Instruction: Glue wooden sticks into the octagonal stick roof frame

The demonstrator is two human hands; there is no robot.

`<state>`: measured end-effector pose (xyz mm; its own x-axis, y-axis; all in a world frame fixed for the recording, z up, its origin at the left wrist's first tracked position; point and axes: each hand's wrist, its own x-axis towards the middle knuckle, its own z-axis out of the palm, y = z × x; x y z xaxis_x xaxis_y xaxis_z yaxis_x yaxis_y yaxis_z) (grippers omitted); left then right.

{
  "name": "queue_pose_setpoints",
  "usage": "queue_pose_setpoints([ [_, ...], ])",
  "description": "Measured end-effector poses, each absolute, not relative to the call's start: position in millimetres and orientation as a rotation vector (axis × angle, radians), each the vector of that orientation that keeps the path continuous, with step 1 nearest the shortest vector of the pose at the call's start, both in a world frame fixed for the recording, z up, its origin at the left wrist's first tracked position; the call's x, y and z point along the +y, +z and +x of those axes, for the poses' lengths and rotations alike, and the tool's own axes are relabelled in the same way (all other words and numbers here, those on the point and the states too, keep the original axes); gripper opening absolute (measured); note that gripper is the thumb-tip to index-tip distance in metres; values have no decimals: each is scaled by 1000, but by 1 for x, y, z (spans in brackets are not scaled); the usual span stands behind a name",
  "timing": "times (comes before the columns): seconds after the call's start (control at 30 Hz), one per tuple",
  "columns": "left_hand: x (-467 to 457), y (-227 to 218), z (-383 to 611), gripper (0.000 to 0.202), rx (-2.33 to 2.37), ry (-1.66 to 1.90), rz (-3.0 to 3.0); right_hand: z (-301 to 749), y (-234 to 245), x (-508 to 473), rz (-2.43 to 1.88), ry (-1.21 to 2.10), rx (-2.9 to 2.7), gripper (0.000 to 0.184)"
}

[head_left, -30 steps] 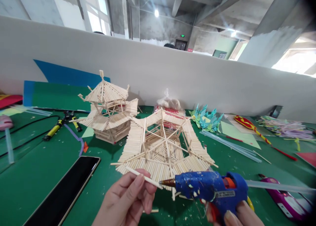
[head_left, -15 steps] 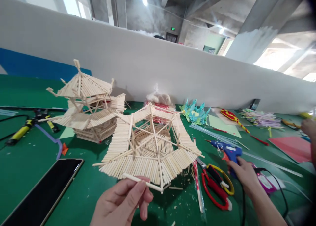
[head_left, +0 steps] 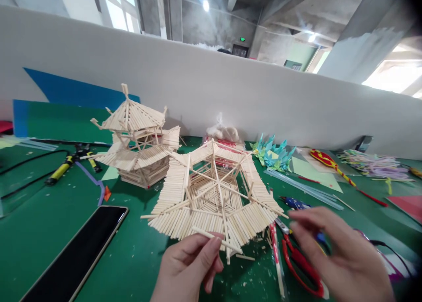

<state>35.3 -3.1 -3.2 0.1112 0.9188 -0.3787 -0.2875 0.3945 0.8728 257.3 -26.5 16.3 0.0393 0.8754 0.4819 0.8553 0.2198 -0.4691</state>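
Observation:
Pinched between the thumb and fingers of my left hand is a short wooden stick, in front of the near roof edge of a six-sided stick-built model. The model has slatted roof panels and crossed sticks over its open middle. My right hand hovers over the table to the right, holding nothing, thumb and fingers apart. Behind it lies a blue hot glue gun, partly hidden by the hand. Scissors with red and yellow handles lie under and beside its fingers.
A finished-looking stick pavilion stands at back left. A phone lies at front left, near yellow-handled pliers. Behind are a blue paper flower, clear glue sticks and a white partition. Stick scraps litter the table.
My right hand has let go of the glue gun and moved nearer the scissors, fingers spread. My left hand still holds the stick. The view has shifted left.

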Motion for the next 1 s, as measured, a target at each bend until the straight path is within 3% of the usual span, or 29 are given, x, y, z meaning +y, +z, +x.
queue_pose_setpoints([
  [0.17,0,-5,30,25,1063,1061,741,183,50,-9,-1122,265,-2139,15],
  [0.5,19,0,21,26,1034,1072,695,190,37,24,-1415,472,-1883,14],
  [1.0,39,1,19,30,1019,1023,810,184,-1,26,-1396,466,-1931,31],
])
